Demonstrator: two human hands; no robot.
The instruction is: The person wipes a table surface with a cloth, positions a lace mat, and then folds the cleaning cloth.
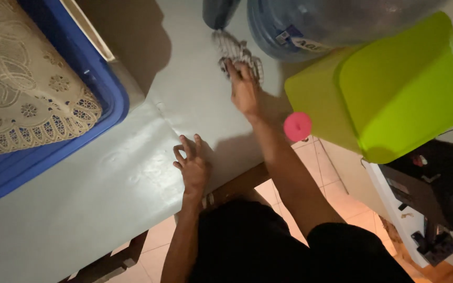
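The grey table (106, 199) is seen from above, with a blue tub (100, 99) (a lace cloth (22, 89) laid over it) at its left end. A lime-green bin (394, 89) is tipped on its side at the right, and a large water bottle (310, 21) bearing a small pale rectangular label near its base lies above it. The right arm is stretched forward across the table; the right hand (245, 89) is pressed flat, fingers extended, on a checked rag (239, 52). The rag is bunched, its long axis running away from the person toward the bottle. The left hand (192, 165) is spread open, fingertips braced on the table near its edge, holding nothing. A small pink round cap (297, 126) is seen just right of the right forearm.
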